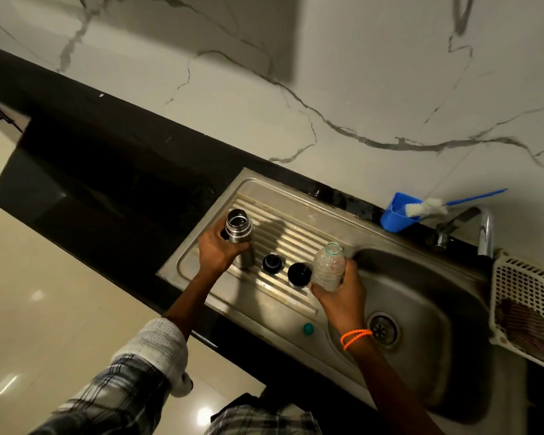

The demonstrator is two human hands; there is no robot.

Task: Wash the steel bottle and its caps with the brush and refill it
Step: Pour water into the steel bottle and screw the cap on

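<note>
At centre frame, the left hand [218, 250] grips the uncapped steel bottle [240, 237], the right hand [343, 296] the open clear plastic bottle [328, 266]; refilling looks imminent, both black caps [272, 263] still off.

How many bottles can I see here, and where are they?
2. The open steel bottle stands on the sink's ribbed drainboard, gripped by the left hand. The clear plastic bottle, uncapped, is held by the right hand beside the basin. None seems hidden.
</note>
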